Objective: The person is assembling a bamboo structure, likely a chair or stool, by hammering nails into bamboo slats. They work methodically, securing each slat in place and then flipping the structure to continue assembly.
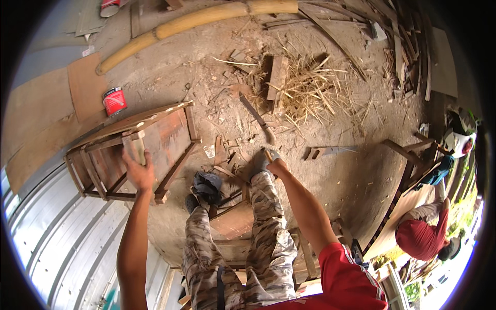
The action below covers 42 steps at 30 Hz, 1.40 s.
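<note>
On the left, a wooden frame cabinet (170, 132) with brown panels lies tilted on the ground. My left hand (138, 173) grips a short pale piece of wood (135, 149) at its near side, thumb and fingers on either side; I cannot tell whether that piece is fixed to the frame. My right hand (277, 166) is closed around a light wooden handle (267, 155) above my right foot; the tool's other end cannot be made out. Just beyond lies a long knife (253, 111) with a curved handle. A handsaw (330, 151) rests to the right.
A red paint can (114, 101) stands behind the cabinet. A bamboo pole (201, 23) crosses the back. Straw (310, 90) and a wood block (278, 77) lie ahead, among scraps. A dark cloth-like bundle (207, 187) is by my left foot. Another person (421, 237) works at right.
</note>
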Each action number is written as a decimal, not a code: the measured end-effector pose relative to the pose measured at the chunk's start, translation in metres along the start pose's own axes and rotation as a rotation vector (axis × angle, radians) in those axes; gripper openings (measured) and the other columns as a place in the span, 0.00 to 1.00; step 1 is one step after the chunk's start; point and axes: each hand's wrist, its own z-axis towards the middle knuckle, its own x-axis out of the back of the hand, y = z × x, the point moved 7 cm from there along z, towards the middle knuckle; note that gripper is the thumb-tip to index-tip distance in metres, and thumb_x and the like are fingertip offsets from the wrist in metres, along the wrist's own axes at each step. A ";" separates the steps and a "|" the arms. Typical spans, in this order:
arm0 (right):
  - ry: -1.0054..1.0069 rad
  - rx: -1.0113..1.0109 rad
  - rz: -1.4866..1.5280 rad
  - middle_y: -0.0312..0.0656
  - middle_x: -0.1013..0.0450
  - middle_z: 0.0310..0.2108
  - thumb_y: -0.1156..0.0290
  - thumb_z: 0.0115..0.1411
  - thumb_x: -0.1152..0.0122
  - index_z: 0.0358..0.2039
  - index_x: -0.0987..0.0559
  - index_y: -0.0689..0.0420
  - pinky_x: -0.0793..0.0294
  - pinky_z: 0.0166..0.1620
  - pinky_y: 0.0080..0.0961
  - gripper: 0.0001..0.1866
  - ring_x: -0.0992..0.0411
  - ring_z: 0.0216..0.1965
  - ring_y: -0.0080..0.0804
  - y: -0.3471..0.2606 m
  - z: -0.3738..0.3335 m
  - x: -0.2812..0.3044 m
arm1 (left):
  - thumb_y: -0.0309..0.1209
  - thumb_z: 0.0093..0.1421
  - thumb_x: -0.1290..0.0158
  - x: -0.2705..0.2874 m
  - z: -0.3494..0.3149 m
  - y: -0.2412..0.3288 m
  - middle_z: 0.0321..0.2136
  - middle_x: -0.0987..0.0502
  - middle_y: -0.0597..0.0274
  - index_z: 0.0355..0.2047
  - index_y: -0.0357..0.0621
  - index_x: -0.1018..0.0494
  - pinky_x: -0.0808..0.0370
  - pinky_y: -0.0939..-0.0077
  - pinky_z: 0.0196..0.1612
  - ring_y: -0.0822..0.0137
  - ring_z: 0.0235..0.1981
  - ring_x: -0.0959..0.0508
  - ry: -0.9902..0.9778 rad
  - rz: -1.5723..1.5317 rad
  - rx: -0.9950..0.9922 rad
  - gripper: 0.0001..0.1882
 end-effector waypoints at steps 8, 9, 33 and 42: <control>0.227 -0.005 0.134 0.52 0.21 0.46 0.64 0.60 0.45 0.59 0.27 0.52 0.19 0.41 0.39 0.26 0.19 0.39 0.47 0.094 -0.001 0.032 | 0.48 0.60 0.42 -0.001 0.001 -0.009 0.51 0.27 0.33 0.64 0.34 0.43 0.29 0.50 0.53 0.36 0.51 0.26 0.029 0.034 -0.020 0.41; 0.180 0.015 0.112 0.54 0.22 0.47 0.63 0.59 0.45 0.58 0.27 0.53 0.21 0.45 0.41 0.26 0.22 0.44 0.49 0.099 0.002 0.036 | 0.48 0.60 0.42 -0.001 0.001 -0.011 0.55 0.30 0.33 0.64 0.33 0.43 0.31 0.49 0.55 0.37 0.54 0.28 0.011 0.024 0.004 0.41; 0.584 -0.244 0.867 0.50 0.25 0.47 0.57 0.55 0.30 0.45 0.22 0.66 0.29 0.49 0.35 0.26 0.28 0.47 0.38 0.262 0.242 0.082 | 0.42 0.63 0.43 -0.420 -0.389 0.251 0.53 0.25 0.41 0.62 0.31 0.40 0.28 0.61 0.58 0.54 0.56 0.24 -1.073 -0.665 0.401 0.35; 0.602 0.481 0.917 0.42 0.23 0.34 0.57 0.60 0.38 0.44 0.25 0.60 0.25 0.34 0.34 0.20 0.26 0.27 0.32 0.124 0.141 0.048 | 0.40 0.65 0.43 -0.332 -0.392 0.182 0.48 0.23 0.41 0.59 0.29 0.39 0.23 0.68 0.49 0.57 0.49 0.20 -0.952 -0.787 0.804 0.31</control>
